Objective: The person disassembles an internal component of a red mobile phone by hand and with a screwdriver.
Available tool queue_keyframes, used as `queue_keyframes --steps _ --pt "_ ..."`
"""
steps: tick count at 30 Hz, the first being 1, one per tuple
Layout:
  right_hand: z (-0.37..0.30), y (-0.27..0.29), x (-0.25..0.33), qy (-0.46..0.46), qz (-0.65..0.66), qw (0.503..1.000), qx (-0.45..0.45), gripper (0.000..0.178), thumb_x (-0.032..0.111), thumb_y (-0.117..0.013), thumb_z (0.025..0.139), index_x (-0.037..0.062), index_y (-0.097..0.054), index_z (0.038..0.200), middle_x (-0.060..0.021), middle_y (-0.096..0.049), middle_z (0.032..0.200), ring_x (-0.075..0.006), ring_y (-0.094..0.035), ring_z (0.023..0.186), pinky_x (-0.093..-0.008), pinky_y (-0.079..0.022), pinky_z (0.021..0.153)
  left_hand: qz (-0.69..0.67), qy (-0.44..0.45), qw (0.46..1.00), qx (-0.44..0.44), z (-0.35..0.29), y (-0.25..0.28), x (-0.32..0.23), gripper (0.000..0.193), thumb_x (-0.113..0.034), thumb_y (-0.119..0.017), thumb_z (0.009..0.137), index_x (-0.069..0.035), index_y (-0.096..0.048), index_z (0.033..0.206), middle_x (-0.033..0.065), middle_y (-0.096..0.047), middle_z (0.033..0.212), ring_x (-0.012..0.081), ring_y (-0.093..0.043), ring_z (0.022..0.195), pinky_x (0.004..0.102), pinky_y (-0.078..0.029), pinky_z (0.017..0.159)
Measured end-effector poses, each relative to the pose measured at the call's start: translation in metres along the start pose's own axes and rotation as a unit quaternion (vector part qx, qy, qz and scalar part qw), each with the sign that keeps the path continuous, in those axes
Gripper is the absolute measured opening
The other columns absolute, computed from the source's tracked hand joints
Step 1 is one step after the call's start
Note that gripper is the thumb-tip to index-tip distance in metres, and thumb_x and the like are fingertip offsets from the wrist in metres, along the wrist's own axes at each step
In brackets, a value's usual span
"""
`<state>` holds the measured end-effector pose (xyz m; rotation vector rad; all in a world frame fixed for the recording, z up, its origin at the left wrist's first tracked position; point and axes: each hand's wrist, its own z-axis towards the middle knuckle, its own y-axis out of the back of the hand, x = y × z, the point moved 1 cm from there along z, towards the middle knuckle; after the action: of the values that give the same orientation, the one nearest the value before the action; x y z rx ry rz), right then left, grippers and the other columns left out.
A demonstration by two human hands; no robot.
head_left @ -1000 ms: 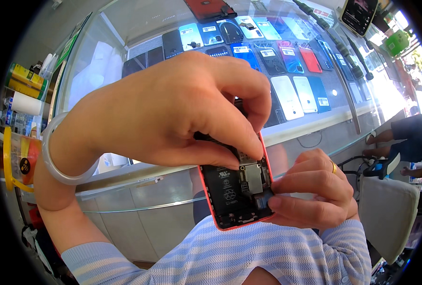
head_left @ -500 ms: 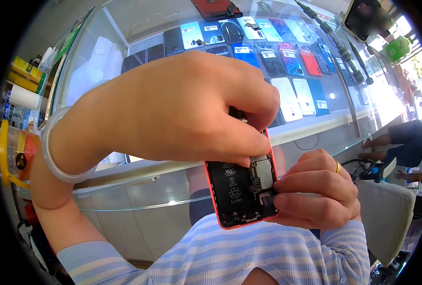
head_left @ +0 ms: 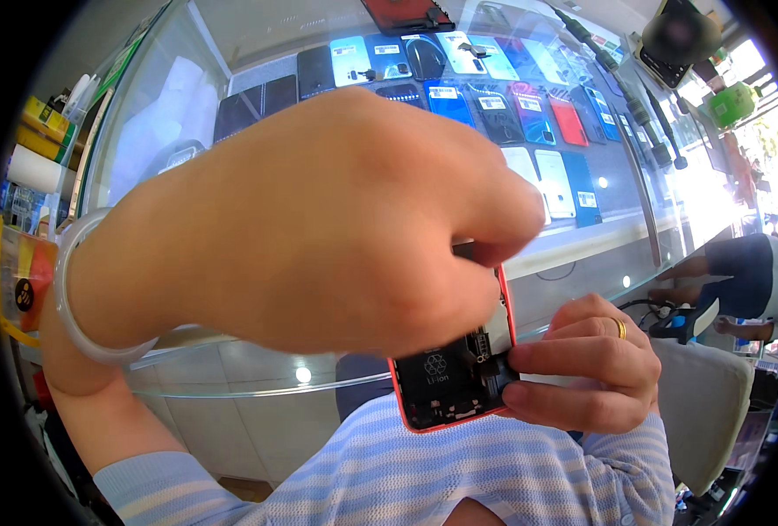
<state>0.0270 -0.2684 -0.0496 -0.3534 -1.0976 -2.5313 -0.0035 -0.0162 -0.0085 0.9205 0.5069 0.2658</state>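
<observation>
An opened smartphone [head_left: 449,391] with a red-orange frame lies tilted in front of my body. Its black battery and small metal parts show at the near end. My right hand [head_left: 592,364], with a gold ring, pinches the phone's right edge near the bottom corner between thumb and fingers. Over the upper part of the phone bends my left hand [head_left: 389,228], its fingers curled inward and a pale bangle [head_left: 82,302] on the wrist. The left fingertips and anything they hold are hidden behind the hand, as is the phone's far half.
Beyond my hands, a glass display case [head_left: 293,72] holds rows of phones and phone backs. Dark rod-shaped tools [head_left: 639,110] lie on its right side. A yellow-rimmed container [head_left: 23,279] stands at left; a pale chair [head_left: 703,399] stands at right, with another person [head_left: 739,280] beyond.
My left hand has moved nearer to me and slightly right, covering more of the battery. My right hand keeps its grip on the phone's edge. The whole view has shifted slightly.
</observation>
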Motion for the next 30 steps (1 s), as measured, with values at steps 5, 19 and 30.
queue_keyframes --steps 5,19,30 --pt "0.001 -0.001 -0.001 -0.004 0.007 1.0 0.001 0.021 0.027 -0.075 0.087 0.008 -0.077 0.097 -0.0117 -0.072 0.101 -0.0164 -0.066 0.072 -0.0296 -0.052 0.065 0.029 -0.116 0.991 -0.055 0.0 -0.011 -0.003 0.019 -0.006 -0.076 0.062 0.001 -0.07 0.078 0.0099 -0.067 0.085 0.0242 -0.066 0.068 0.0303 -0.05 0.047" --pt "0.001 -0.002 -0.006 0.015 0.021 1.0 0.0 0.017 0.021 -0.075 0.085 0.0098 -0.076 0.098 -0.008 -0.071 0.101 -0.0148 -0.064 0.073 -0.0289 -0.051 0.064 0.027 -0.1 0.992 -0.068 0.001 -0.02 -0.003 0.019 -0.009 -0.075 0.063 -0.001 -0.073 0.08 0.0087 -0.067 0.086 0.0237 -0.067 0.073 0.0285 -0.053 0.049" --pt "-0.001 -0.011 -0.006 0.02 0.032 0.998 -0.055 0.017 0.023 -0.078 0.082 0.0092 -0.077 0.092 -0.0065 -0.071 0.096 -0.0146 -0.063 0.071 -0.0293 -0.049 0.062 0.123 -0.229 0.965 -0.035 -0.005 -0.028 0.016 0.016 -0.009 -0.075 0.066 -0.004 -0.072 0.081 0.0064 -0.067 0.091 0.0233 -0.064 0.078 0.0291 -0.05 0.054"
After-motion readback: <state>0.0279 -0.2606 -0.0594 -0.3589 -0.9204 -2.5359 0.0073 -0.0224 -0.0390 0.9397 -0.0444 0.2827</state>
